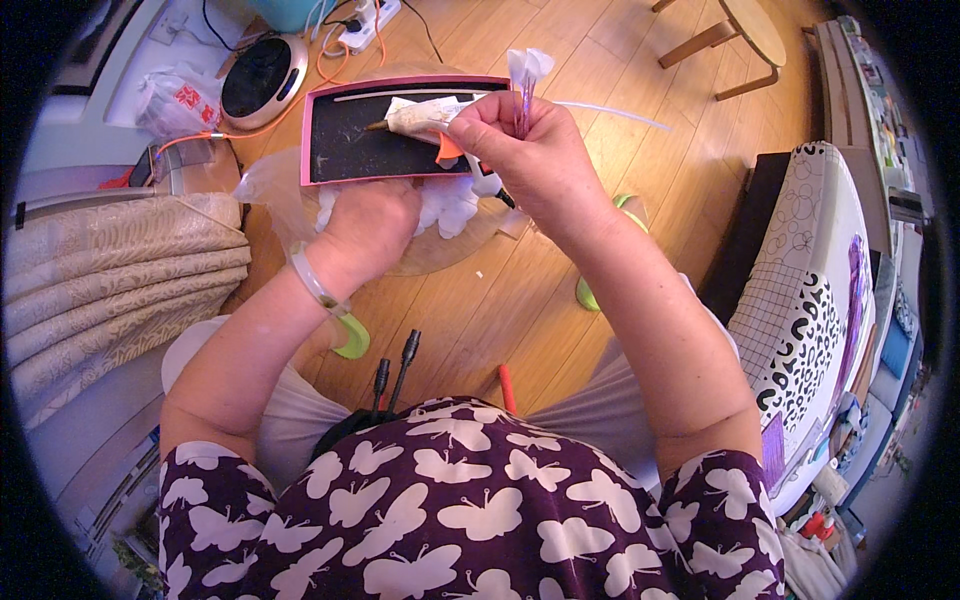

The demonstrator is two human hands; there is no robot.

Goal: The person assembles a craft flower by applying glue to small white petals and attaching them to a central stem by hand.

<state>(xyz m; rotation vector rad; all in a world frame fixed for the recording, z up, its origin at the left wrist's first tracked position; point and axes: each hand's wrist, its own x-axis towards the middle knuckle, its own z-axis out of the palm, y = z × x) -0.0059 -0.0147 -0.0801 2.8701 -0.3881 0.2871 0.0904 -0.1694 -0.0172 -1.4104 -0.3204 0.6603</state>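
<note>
A shallow black box (pixel 345 150) with a pink rim is in front of me. In it lies what looks like a hot glue gun (pixel 418 115), wrapped in whitish material, with a brass-coloured nozzle and an orange trigger. My right hand (pixel 535 155) is closed in a pinch over the box's right end, beside the glue gun. From its fingers rises a slim purple strip with a pale, flared, translucent top (pixel 528 68). My left hand (pixel 370 225) is at the box's near edge, among white fluffy pieces (pixel 447 208); its fingers are hidden.
A long pale stick (pixel 615 112) juts out right of the box. Far left are a round black-topped appliance (pixel 264 80), an orange cord, a power strip (pixel 370 25) and a plastic bag (pixel 178 100). A wooden stool (pixel 735 40) stands far right, a patterned cushioned seat (pixel 800 300) nearer.
</note>
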